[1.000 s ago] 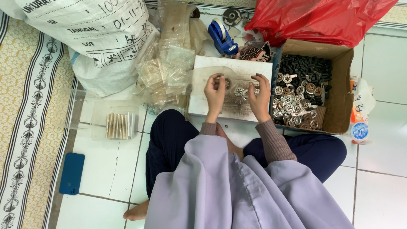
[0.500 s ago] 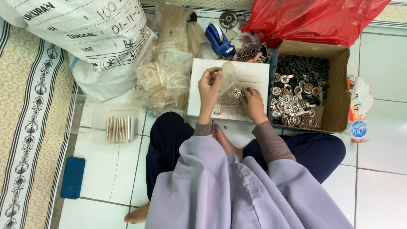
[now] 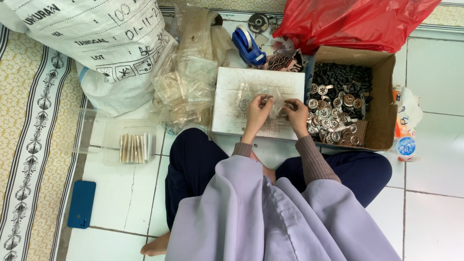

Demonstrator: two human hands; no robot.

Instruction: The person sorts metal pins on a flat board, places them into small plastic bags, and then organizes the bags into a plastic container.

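Far left, at my 9 o'clock: a blue phone [image 3: 81, 204] lies flat on the tile beside the patterned mat [image 3: 29, 145]. At 10 o'clock stands the big white woven sack [image 3: 96, 48], and just below it a clear tray [image 3: 111, 145] holding a row of pale sticks [image 3: 134, 148]. All well apart from my hands.

At 11 o'clock a heap of empty clear bags [image 3: 188, 82] touches the left edge of the white board [image 3: 232, 96] in front of my knees.

My left hand [image 3: 257, 110] is over the board, fingertips pinched together on the top left of a small clear plastic bag [image 3: 270, 99]. The bag runs with its long axis 9 to 3 o'clock, stretched between both hands over the board's middle. I cannot tell what is inside it.

My right hand [image 3: 296, 113] is closed on the bag's right end, just beside the board's right edge. It is the hand nearer the cardboard box [image 3: 384, 87] at 2 o'clock, which touches the board and holds round metal buttons [image 3: 333, 121] toward me and dark pieces [image 3: 343, 75] farther off.

Open room: bare board toward 12 o'clock, up to the blue tape dispenser [image 3: 249, 46] and red plastic bag [image 3: 357, 21]. At 3 o'clock, past the box, a small white packet [image 3: 405, 130] stands on open tile.
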